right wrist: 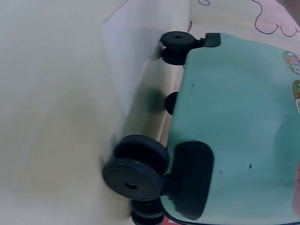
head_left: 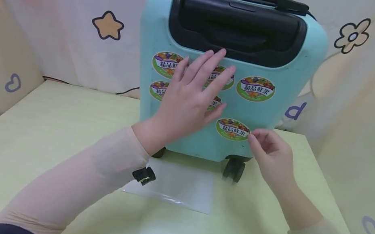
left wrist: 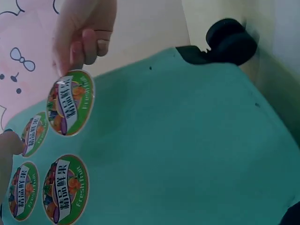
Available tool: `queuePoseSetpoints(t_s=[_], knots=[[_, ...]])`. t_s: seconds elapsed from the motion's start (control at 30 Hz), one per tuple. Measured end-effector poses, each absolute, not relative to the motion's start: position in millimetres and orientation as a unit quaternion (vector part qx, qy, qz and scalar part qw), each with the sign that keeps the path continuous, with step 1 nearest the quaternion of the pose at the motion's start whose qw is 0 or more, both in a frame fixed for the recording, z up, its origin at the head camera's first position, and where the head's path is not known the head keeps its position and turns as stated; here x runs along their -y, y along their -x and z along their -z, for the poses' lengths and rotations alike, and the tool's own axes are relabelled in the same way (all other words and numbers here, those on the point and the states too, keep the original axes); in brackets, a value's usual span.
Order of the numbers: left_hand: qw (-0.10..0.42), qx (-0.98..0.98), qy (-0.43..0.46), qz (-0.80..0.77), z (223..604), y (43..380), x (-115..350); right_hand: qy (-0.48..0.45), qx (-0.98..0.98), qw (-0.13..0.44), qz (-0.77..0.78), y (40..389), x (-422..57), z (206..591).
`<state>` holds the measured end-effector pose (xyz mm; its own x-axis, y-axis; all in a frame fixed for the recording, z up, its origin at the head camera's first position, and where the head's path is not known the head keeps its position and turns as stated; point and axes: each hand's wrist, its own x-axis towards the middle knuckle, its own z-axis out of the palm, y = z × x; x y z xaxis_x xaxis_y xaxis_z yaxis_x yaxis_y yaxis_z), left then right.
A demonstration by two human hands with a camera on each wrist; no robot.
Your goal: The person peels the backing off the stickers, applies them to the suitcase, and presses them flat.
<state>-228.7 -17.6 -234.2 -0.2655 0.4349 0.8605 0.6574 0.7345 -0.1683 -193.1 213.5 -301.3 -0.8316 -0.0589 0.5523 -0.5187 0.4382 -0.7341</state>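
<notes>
A light-blue suitcase (head_left: 183,141) stands upright, its front bearing several oval fruit stickers (head_left: 255,89). My right hand (head_left: 273,155) pinches the right edge of another oval sticker (head_left: 232,129), low on the suitcase's right side. The left wrist view also shows that sticker (left wrist: 70,103) at the fingertips of the right hand (left wrist: 89,33). Whether its whole back touches the shell, I cannot tell. Spread with fairly straight fingers, my left hand (head_left: 190,101) lies over the suitcase front and partly covers several stickers. Little of either hand shows in the right wrist view.
A clear or whitish sheet (head_left: 180,185) lies on the pale table (head_left: 85,207) below the suitcase. Black wheels (head_left: 234,168) support the suitcase, and a black handle (head_left: 238,27) is set into its upper front. Patterned cloth walls (head_left: 108,59) enclose the table.
</notes>
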Motion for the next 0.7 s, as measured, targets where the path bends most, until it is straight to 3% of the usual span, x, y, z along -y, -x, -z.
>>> queuePoseSetpoints(t_s=[0.7], knots=[[0.433, 0.854, 0.286, 0.034, 209, 237, 9, -0.161, 0.785, 0.228, -0.554, 211, -212, 285]])
